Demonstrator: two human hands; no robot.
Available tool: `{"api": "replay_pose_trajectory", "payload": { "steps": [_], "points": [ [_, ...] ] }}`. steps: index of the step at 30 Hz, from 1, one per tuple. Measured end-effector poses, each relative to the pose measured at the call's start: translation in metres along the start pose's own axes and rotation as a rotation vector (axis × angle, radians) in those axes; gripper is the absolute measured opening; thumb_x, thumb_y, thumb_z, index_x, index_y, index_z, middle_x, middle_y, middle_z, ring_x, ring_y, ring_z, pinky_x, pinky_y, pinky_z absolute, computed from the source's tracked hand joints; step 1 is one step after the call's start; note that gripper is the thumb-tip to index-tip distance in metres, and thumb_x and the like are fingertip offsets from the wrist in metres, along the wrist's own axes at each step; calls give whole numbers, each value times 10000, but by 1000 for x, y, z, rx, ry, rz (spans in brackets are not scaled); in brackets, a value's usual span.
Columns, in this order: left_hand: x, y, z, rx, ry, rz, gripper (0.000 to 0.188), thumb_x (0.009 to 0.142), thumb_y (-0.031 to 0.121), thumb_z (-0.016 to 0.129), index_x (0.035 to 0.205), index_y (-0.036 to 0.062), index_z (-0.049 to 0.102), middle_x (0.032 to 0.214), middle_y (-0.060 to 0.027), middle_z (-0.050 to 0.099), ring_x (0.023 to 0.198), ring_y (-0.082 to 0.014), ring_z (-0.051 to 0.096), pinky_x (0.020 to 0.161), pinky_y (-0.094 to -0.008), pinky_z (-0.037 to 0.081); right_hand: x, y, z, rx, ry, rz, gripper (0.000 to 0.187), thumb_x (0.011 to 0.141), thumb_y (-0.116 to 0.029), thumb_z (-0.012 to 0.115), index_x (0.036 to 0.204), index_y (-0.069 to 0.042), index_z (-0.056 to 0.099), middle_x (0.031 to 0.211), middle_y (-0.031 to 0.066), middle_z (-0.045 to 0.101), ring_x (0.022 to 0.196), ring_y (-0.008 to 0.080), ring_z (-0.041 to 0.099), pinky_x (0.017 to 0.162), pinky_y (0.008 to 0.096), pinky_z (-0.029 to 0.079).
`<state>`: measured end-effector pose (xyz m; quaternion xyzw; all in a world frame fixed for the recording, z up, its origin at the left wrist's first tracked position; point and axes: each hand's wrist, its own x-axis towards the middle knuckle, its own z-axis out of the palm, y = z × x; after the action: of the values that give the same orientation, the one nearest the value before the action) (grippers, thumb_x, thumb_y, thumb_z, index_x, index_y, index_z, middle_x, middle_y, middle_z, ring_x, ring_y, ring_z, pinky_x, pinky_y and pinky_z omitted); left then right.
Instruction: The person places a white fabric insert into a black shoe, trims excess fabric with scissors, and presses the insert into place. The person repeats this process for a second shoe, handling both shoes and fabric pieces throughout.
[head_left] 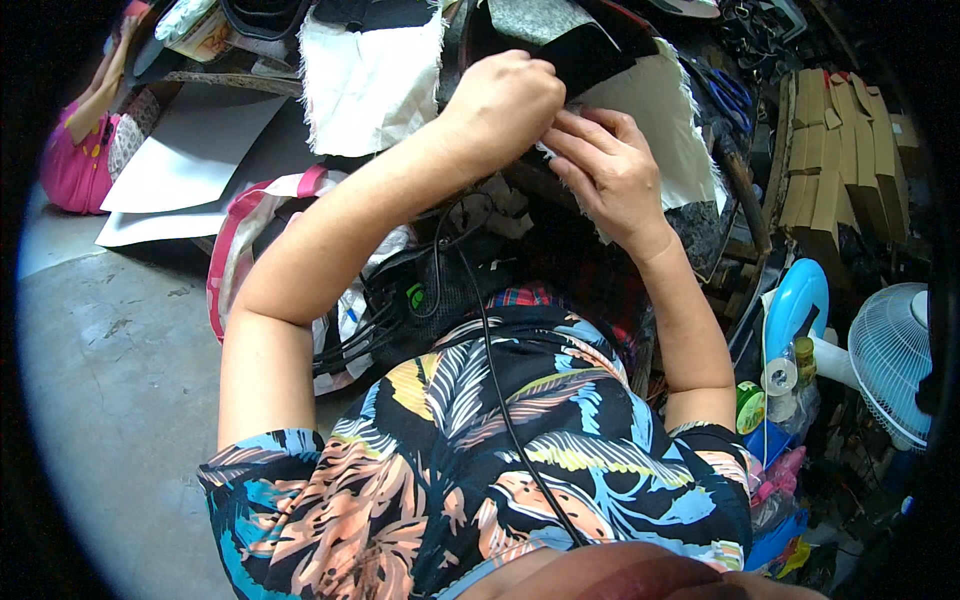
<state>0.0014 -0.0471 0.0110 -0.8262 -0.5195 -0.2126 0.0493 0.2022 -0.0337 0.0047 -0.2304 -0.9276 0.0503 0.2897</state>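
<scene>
My left hand [508,108] is curled closed beside a black flat piece [582,60]. What its fingers hold is hidden under the hand. Close against it, my right hand [612,172] has its fingers bent together toward the left fingertips, and whatever they pinch is too small to make out. A white cloth with frayed edges [660,125] hangs just beyond the right hand. Another frayed white cloth [372,88] drapes down left of my left hand, with black material at its top. Behind the black piece shows a grey speckled surface [540,18].
Large white sheets [190,150] jut out at the left, near a person in pink [78,160]. A pink-and-white bag [232,235] stands below my left forearm. Stacked brown cardboard pieces [840,150], a white fan [893,360] and a blue ring [798,305] are at the right.
</scene>
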Motion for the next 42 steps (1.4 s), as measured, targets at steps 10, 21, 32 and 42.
{"api": "replay_pose_trajectory", "payload": {
  "steps": [10,21,32,42],
  "points": [
    [3,-13,-4,-245,-45,-92,194,847,157,661,920,-5,737,946,-186,706,918,-356,674,828,-424,544,1,-3,0,55,-153,-93,368,804,-314,756,1142,-171,736,1267,112,633,1220,325,558,1086,494,385],
    [-38,4,-4,-131,41,119,359,857,139,687,1192,14,645,1149,-120,639,1105,-303,563,972,-374,484,3,39,-3,1002,77,526,493,948,-52,501,1430,6,414,1404,178,483,1342,258,468,1151,404,379],
    [-5,3,-28,-166,-163,143,416,862,419,708,964,18,670,955,-129,635,1023,-312,573,909,-402,485,23,70,-79,209,329,286,243,940,-38,605,1166,-38,694,1147,74,683,1023,162,641,865,279,513],
    [49,-35,-57,-135,496,123,140,832,139,744,927,61,675,972,-120,664,938,-315,647,834,-402,531,134,118,-82,-131,119,53,314,942,-74,575,1205,-170,718,1114,49,705,1098,250,600,968,356,474]
  ]
}}
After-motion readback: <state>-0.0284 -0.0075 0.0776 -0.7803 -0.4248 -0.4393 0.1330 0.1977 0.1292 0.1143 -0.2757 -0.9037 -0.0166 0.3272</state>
